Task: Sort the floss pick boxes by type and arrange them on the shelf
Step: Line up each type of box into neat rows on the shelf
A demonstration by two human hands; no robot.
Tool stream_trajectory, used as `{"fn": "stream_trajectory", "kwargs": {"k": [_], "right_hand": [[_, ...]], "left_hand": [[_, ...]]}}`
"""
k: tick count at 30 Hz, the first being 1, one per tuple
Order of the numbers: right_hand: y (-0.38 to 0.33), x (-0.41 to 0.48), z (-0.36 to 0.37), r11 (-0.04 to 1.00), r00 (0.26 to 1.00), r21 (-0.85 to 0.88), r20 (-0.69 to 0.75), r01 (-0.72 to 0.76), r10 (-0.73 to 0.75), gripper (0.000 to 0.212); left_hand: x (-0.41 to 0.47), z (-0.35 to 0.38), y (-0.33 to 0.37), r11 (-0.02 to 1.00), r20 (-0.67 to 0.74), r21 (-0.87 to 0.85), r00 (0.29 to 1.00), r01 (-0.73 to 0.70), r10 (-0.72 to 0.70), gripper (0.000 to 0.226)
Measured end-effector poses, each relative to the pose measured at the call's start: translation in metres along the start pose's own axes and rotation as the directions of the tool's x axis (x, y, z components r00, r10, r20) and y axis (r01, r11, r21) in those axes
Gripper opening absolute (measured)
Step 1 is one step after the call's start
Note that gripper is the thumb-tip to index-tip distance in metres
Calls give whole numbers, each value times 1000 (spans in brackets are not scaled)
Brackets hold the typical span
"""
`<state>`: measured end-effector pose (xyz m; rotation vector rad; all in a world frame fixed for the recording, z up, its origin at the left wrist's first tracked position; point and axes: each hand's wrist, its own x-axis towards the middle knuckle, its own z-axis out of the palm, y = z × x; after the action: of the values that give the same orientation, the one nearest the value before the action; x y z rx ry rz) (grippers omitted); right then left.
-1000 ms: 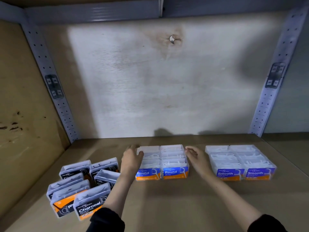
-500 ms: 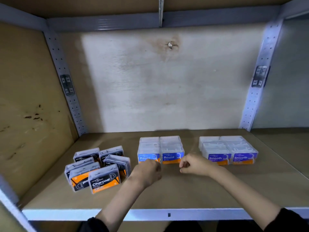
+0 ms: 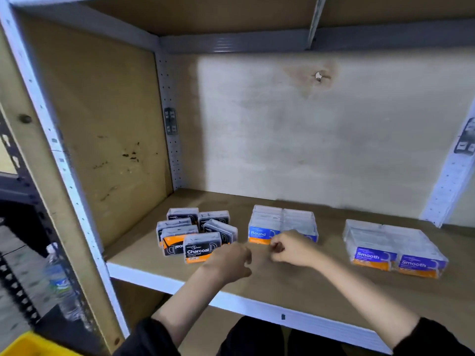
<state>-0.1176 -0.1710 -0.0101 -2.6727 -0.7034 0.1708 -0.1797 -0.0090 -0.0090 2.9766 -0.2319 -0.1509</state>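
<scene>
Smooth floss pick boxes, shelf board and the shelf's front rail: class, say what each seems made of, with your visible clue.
Smooth floss pick boxes: clear, glossy plastic; labels and contents show through the walls.
Shelf board: matte brown wood, probably plywood or fibreboard; grain unclear.
Front rail: likely white-painted metal, thin and smooth, with a small slot.

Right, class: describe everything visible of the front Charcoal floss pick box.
The front Charcoal box is a clear plastic case with a black label, white lettering and an orange strip. It stands on edge, foremost in the left cluster on the shelf, beside a sideways-labelled box. The left hand overlaps its right corner; contact unclear.
</scene>
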Motion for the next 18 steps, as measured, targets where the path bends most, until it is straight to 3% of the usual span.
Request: {"fn": "stream_trajectory", "kwargs": {"k": [7, 12, 18], "right_hand": [[-33, 28, 5, 993, 993, -21, 3, 114, -114, 24], [-47, 53, 6, 985, 985, -30, -2, 171, -171, 8], [-68, 97, -4, 981, 978, -12, -78, 192, -192, 20]], "left_hand": [[-10, -5, -29, 994, -6, -3, 994, 106, -106, 33], [-10, -11, -49, 992, -61, 47, 992, 116, -113, 31], [12, -43, -85, 981, -111, 46, 977, 186, -180, 33]]}}
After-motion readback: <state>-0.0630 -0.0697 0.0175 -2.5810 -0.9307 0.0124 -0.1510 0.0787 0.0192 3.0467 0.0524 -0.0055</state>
